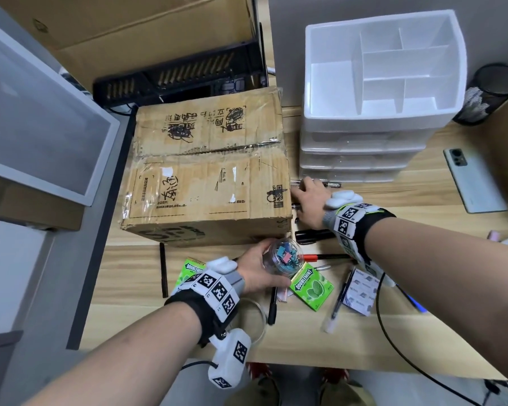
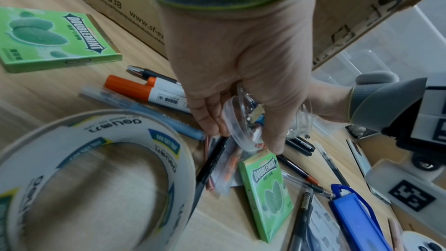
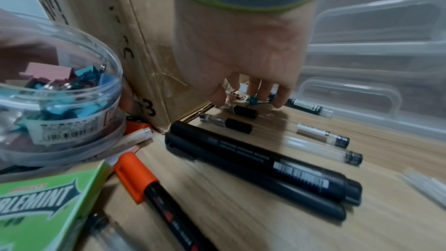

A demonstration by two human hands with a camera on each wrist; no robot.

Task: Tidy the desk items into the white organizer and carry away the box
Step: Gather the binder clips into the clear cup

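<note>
A clear round jar (image 1: 285,256) of pink and blue binder clips is gripped in my left hand (image 1: 261,268), just above the desk by the front right corner of the taped cardboard box (image 1: 206,168). The left wrist view shows my left hand (image 2: 243,138) with thumb and fingers wrapped round the jar (image 2: 299,121). My right hand (image 1: 302,194) reaches down between the box and the white organizer (image 1: 384,68). In the right wrist view, this hand (image 3: 248,98) pinches loose binder clips (image 3: 253,100) off the desk, among black-capped pens. The organizer's top compartments show nothing inside.
Two black markers (image 3: 260,169), an orange-capped marker (image 3: 144,184) and several pens lie at the box's corner. Green gum boxes (image 1: 311,285), a tape roll (image 2: 96,169), a blue case (image 2: 357,217), a phone (image 1: 472,180) and a mesh cup (image 1: 493,92) also sit on the desk.
</note>
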